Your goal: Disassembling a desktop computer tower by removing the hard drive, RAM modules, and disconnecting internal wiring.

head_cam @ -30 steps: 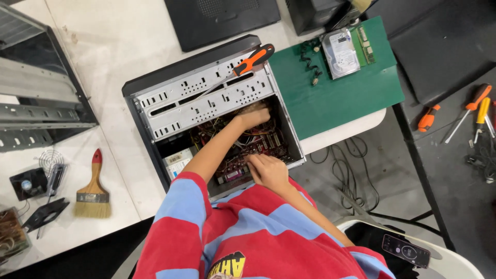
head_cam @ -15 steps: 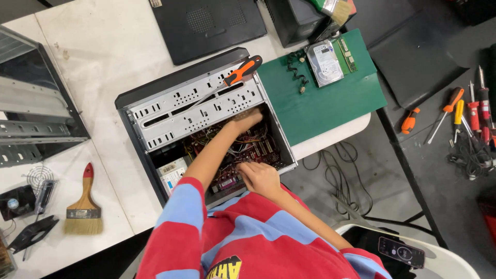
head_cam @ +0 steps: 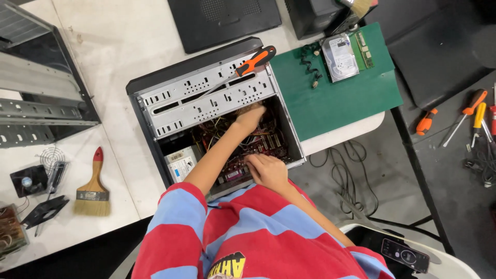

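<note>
Both hands (head_cam: pixel 250 117) (head_cam: pixel 266 170) inside open computer case (head_cam: pixel 206 98), finger state indiscernible, beside white-labelled power supply (head_cam: pixel 181 164).

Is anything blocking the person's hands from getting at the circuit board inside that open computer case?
Nothing visible does. The left hand reaches among loose wires just below the metal drive cage; the right hand already rests on the circuit board.

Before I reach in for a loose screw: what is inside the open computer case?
Inside the computer case show a circuit board, tangled wires and a labelled silver box. Both hands, left hand and right hand, cover parts of the board; the perforated drive cage hides whatever lies beneath it.
</note>
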